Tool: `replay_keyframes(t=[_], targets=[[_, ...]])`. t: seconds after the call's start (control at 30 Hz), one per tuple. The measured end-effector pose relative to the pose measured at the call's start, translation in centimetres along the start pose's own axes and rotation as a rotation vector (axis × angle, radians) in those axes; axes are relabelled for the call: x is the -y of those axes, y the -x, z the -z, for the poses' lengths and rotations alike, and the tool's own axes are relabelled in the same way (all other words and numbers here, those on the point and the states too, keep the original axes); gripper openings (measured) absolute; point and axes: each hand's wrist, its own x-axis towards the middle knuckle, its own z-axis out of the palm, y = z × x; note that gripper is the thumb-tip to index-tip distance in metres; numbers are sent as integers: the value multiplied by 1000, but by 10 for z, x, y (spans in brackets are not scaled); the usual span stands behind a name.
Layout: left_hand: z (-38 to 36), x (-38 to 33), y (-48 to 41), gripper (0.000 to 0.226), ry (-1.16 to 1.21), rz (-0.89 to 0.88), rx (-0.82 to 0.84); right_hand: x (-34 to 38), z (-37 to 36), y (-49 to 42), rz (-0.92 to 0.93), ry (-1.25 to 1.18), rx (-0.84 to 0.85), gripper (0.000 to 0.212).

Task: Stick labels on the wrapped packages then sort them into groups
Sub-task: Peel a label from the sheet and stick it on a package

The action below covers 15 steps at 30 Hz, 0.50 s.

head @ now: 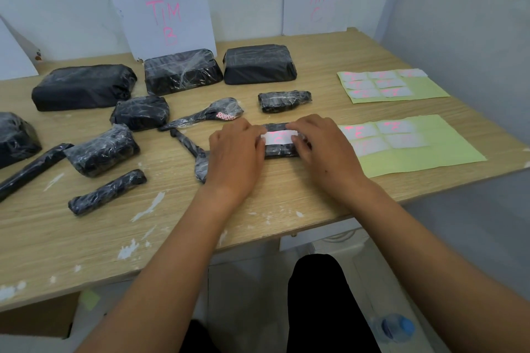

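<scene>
**Item:** small wrapped package (282, 152), black film. It lies near the middle of the table (258, 209), just left of the near label sheet (430, 155). We record a white label (279, 137) with pink lettering laid across its top.

**Left hand (236, 149):** fingers bent down over the package's left end, gripping it, with the tips at the label's left edge.

**Right hand (318, 143):** fingers curled over the far side of the right end, thumb at the label's near right corner, clamped on the package. The two hands are apart, one at each end.

**Step, as we judge it:** pressing the label flat; sorting not yet begun.

**Risks we note:**
- The film looks glossy and crinkled. Pressing from both ends at once may trap a crease or bubble in the middle, and a corner could lift later.
- A fingertip on the label's edge may catch the adhesive and drag the label askew.
- The lettering is partly covered and blurred; we read perhaps a C. A misreading would send the package to the wrong sign, the TIM B sign (169, 23) at far centre or the TIM C sign (318, 3) at far right.
- A wrapped spoon-shaped package (187, 142) lies just beside the left hand, and a careless wrist could knock it.
</scene>
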Motion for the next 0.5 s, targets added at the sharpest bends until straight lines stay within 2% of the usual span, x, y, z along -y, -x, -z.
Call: replay_keyframes(t=[0.13, 0.23, 0.33, 0.5], targets=[[-5, -4, 8, 41, -59, -172, 153, 6, -3, 5, 131, 129, 98, 34], [-5, -3, 12, 47, -125, -192, 273, 3, -4, 9, 148, 256, 174, 41], [-6, 0, 15, 48, -223, -198, 298, 2, -3, 13, 138, 331, 187, 42], [-7, -4, 18, 46, -300, -159, 238, 3, -3, 19, 29, 352, 126, 39]])
